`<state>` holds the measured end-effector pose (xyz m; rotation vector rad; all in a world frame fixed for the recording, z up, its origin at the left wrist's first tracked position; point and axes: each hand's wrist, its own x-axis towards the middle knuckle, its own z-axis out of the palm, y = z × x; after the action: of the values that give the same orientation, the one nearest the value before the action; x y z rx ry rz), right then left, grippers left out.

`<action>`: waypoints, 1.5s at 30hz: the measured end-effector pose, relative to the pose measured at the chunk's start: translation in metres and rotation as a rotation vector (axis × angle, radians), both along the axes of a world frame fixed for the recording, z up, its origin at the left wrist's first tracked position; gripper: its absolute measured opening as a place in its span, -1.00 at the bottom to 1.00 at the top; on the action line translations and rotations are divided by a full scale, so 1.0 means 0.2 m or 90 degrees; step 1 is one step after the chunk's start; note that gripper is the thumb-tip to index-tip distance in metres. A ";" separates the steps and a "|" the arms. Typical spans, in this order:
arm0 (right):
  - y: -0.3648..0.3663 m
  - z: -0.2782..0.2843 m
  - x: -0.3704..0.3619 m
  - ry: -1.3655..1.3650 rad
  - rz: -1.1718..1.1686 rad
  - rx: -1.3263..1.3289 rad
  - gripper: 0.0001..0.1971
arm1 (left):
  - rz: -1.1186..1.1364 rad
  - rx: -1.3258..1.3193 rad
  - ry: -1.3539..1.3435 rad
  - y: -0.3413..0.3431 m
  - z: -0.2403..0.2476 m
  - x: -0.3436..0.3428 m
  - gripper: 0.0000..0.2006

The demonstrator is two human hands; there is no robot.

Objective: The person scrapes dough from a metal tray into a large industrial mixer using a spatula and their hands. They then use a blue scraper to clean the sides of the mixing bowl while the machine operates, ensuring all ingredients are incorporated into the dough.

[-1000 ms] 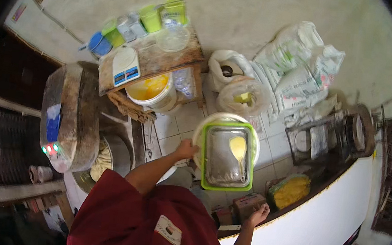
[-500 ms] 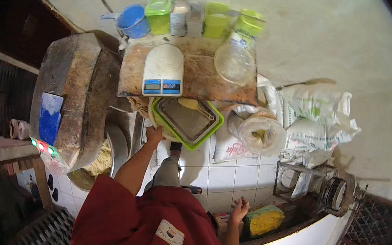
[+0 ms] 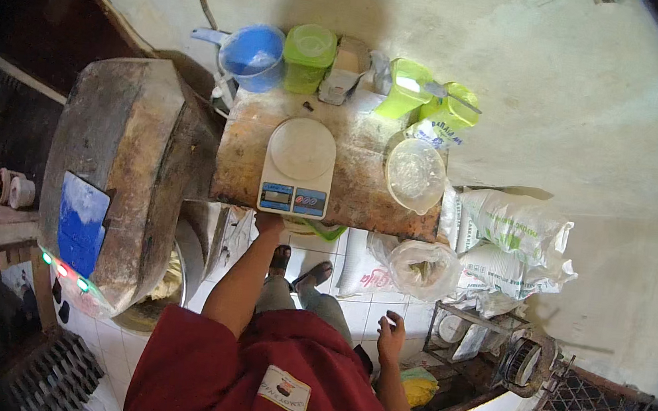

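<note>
Left of a red-lettered sack (image 3: 363, 267) and green tray (image 3: 330, 232), left hand (image 3: 267, 223), fingers' grip unclear; right hand (image 3: 390, 339) empty, fingers loose.

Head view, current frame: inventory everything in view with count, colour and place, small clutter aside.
Rough wooden table: one, brown, centre
Flat kitchen scale: one, white and blue, on table
Round plastic dipper: one, blue, table's back left
Upright plastic tubs: three, green, table's back edge
Round plastic bowl: one, translucent, table's right
Stacked bulging sacks: several, white, right of table
Boxy worn machine: one, brown-grey, left
Round metal bowl: one, silver, below machine
Angular plastic tray: one, green, mostly hidden beneath table
Short-sleeved shirt: one, maroon, bottom
Left hand: one, bare, partly hidden under table
Right hand: one, bare, lower right
</note>
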<state>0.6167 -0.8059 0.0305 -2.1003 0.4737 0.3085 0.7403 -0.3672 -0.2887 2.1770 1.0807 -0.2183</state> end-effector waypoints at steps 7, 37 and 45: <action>0.18 0.11 0.75 -0.143 0.156 -0.013 -0.69 | 0.349 -0.395 -0.158 -0.22 0.31 0.01 -0.41; 0.93 0.27 1.77 -0.193 0.313 0.226 -0.71 | 0.528 -0.040 -0.434 -0.44 1.54 -0.24 -0.50; 1.48 0.42 1.61 -0.002 0.248 0.317 -0.66 | 0.318 -0.016 -0.488 -0.12 1.80 -0.12 -0.65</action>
<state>0.9394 -0.5092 0.1152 -1.6874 -0.0271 0.5824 0.7161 -0.3910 0.0716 1.6457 1.0854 0.7576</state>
